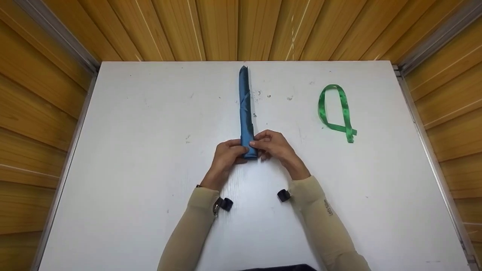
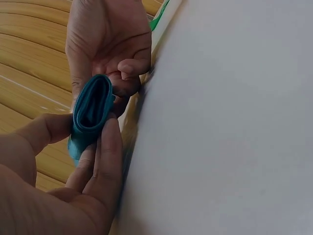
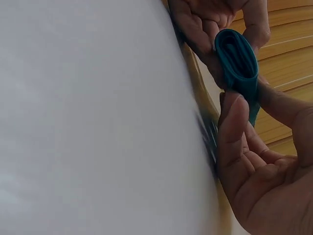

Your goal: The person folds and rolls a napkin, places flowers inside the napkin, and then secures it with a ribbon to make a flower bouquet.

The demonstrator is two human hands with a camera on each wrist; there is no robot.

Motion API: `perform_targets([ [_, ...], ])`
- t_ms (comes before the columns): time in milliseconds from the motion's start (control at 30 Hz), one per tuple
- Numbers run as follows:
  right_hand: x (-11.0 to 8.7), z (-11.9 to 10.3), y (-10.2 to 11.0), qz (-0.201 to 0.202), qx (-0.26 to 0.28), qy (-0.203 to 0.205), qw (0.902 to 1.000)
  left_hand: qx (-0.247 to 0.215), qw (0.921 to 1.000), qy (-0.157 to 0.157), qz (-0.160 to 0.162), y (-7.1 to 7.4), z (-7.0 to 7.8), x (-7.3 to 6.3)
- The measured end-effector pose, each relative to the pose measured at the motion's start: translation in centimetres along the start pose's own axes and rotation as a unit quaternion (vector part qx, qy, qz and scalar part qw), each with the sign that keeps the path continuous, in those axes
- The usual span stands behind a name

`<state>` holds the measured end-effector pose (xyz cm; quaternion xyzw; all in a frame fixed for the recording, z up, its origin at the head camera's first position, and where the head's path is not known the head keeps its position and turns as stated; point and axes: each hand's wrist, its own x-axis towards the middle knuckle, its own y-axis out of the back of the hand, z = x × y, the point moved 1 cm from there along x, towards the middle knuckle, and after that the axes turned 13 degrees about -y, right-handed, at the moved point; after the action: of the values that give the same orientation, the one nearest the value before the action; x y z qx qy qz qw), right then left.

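A blue satiny cloth (image 1: 245, 116), rolled into a long narrow tube, points away from me across the white table. My left hand (image 1: 226, 155) pinches its near end from the left, thumb on top and fingers beneath. From the right side, my right hand (image 1: 276, 146) grips the same end, a little farther up. Both wrist views look into the flattened spiral of layers at the near end of the cloth roll (image 2: 92, 103) (image 3: 238, 56). The roll's near end appears lifted off the tabletop there.
A green ribbon (image 1: 346, 109) lies in a loose loop with crossed ends on the right of the white table (image 1: 143, 150). Wooden slat walls (image 1: 260, 30) with metal frame edges border the table at the back and sides. Small dark marks speckle the tabletop near the roll.
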<state>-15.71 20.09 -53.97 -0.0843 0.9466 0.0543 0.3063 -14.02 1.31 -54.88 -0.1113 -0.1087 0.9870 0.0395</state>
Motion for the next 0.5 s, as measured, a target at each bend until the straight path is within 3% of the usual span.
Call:
perform_targets([
  [200,0.00,0.11,-0.02,0.014,-0.004,-0.002,0.9999,0.059,0.9976,-0.035,-0.005,-0.02,0.37,-0.26],
  [367,0.03,0.19,-0.09,0.001,0.000,-0.001,1.0000,0.158,0.9845,-0.073,-0.019,0.25,0.81,-0.50],
  [500,-0.09,0.12,-0.03,0.004,-0.020,0.014,0.9997,0.160,0.9847,-0.068,-0.015,0.50,0.93,-0.41],
])
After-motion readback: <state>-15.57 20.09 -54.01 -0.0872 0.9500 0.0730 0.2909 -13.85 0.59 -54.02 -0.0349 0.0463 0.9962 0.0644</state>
